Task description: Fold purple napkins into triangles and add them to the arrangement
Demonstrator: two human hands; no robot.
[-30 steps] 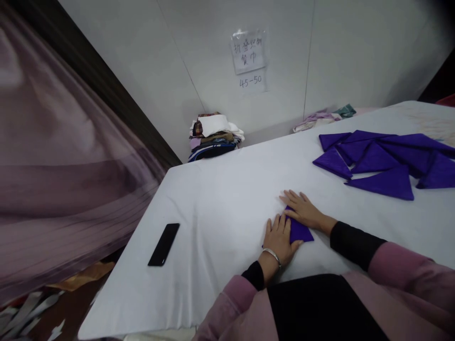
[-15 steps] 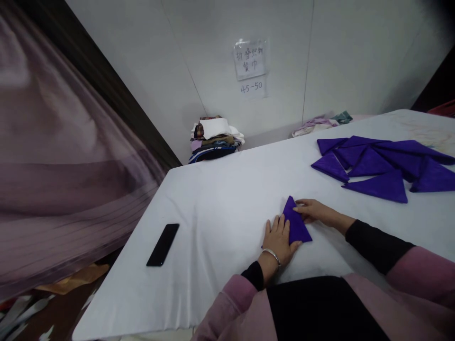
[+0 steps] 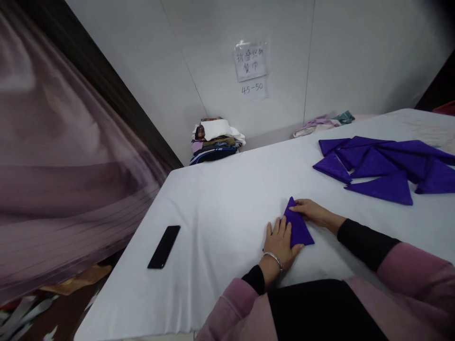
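Observation:
A purple cloth napkin [image 3: 297, 228], folded into a triangle, lies on the white-covered table with its tip pointing away from me. My left hand [image 3: 280, 242] rests flat over its left part, fingers outstretched and thumb spread toward the near edge; a silver bangle circles the wrist. At the upper right edge, my right hand [image 3: 311, 211] takes the cloth between the thumb on top and fingers that are partly hidden. The napkin's left corner is mostly covered by my left hand.
Several folded purple napkins [image 3: 384, 166] lie overlapping at the right. A black phone [image 3: 164, 247] is on the left of the table [image 3: 227, 199]. Stacked clothes [image 3: 215, 142] and more cloth [image 3: 316, 125] sit by the wall behind. A curtain [image 3: 64, 166] hangs at the left.
My right hand has shifted slightly left, its thumb further over the napkin's edge. My left hand stays pressed on the cloth. The whole view has moved a little.

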